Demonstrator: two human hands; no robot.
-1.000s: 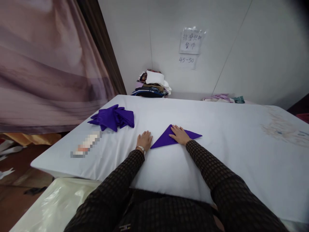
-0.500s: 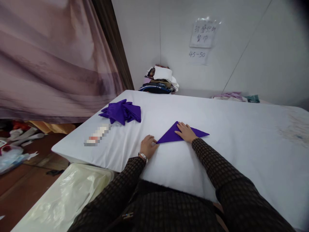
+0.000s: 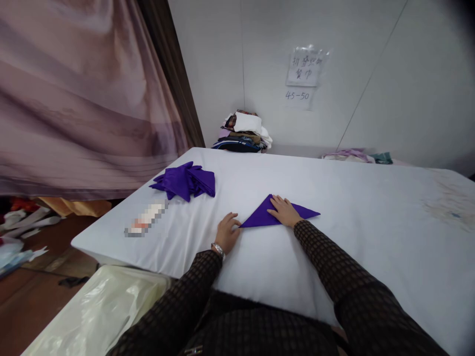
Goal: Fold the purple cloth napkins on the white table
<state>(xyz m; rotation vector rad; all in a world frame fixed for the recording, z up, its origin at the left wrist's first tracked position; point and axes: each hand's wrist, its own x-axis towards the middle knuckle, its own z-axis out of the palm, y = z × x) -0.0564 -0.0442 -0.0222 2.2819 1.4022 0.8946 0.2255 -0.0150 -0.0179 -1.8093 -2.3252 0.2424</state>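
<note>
A purple cloth (image 3: 258, 214) lies folded into a flat triangle on the white-covered table (image 3: 356, 237). My right hand (image 3: 285, 211) rests on it with the fingers spread, covering part of its middle and upper edge. At the cloth's left corner is my left hand (image 3: 227, 232), its fingers apart and the fingertips by that corner. A bracelet circles my left wrist. More purple cloths (image 3: 185, 181) lie in a loose pile toward the table's left rear.
A blurred-out pale object (image 3: 146, 219) lies near the left edge. Stacked clothes (image 3: 243, 132) and another cloth heap (image 3: 354, 155) are behind the table. Plastic sheeting (image 3: 100, 306) covers a surface at lower left; a curtain (image 3: 74, 99) hangs at left.
The view has tilted slightly, so the scene sits lower in the picture. Both hands keep nearly the same places at the triangle; the cloth looks unchanged.
</note>
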